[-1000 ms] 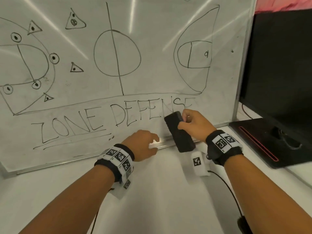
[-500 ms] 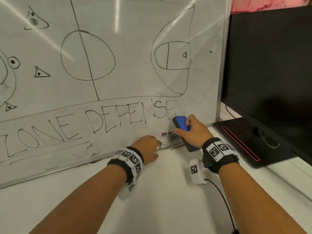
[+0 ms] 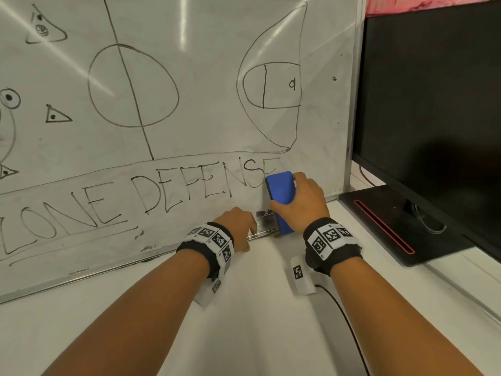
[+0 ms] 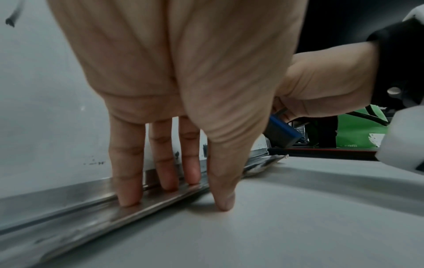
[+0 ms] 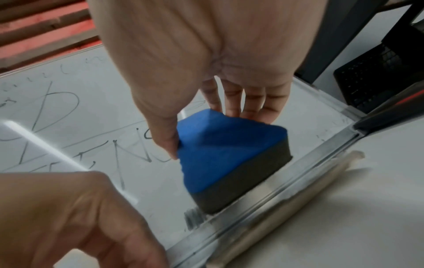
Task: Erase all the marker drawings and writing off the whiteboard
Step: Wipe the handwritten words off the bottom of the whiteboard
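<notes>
A whiteboard [image 3: 206,137] leans at the back of the white table, covered with a black court drawing and the words ZONE DEFENSE [image 3: 151,196]. My right hand [image 3: 299,204] grips a blue eraser [image 3: 280,191] with a dark felt side [image 5: 241,185], which lies against the board's lower right part, just right of the last letter. A dark smear [image 3: 264,214] sits beside it near the frame. My left hand [image 3: 238,226] rests with straight fingers [image 4: 127,181] on the metal bottom rail [image 4: 69,199] and its thumb on the table.
A black monitor [image 3: 433,99] on a black stand with a red stripe [image 3: 385,226] stands right beside the board's right edge. A black cable [image 3: 344,316] trails over the white table [image 3: 257,335] by my right forearm.
My right hand turned the eraser from felt-up to felt against the board and moved it slightly up at the lower right. The left hand stayed on the rail. The view shifted right.
</notes>
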A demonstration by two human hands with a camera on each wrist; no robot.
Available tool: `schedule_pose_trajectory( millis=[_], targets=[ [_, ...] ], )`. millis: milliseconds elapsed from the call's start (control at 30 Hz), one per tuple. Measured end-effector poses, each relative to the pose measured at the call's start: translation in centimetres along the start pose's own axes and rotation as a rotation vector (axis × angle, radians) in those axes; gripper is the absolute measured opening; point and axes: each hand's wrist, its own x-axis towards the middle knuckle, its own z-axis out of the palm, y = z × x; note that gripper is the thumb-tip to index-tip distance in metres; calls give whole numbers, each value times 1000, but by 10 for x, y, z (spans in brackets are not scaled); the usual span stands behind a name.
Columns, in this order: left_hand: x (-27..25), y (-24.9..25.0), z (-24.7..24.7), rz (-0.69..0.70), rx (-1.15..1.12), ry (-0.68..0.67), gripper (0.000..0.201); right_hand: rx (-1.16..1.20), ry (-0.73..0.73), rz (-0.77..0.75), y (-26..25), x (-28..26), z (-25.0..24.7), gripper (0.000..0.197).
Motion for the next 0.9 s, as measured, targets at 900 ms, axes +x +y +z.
schedule_pose_trajectory(
  millis=[900],
  targets=[
    [-5, -4, 3, 19, -22, 25, 49, -223, -61, -76, -7, 15, -3, 62]
  ],
)
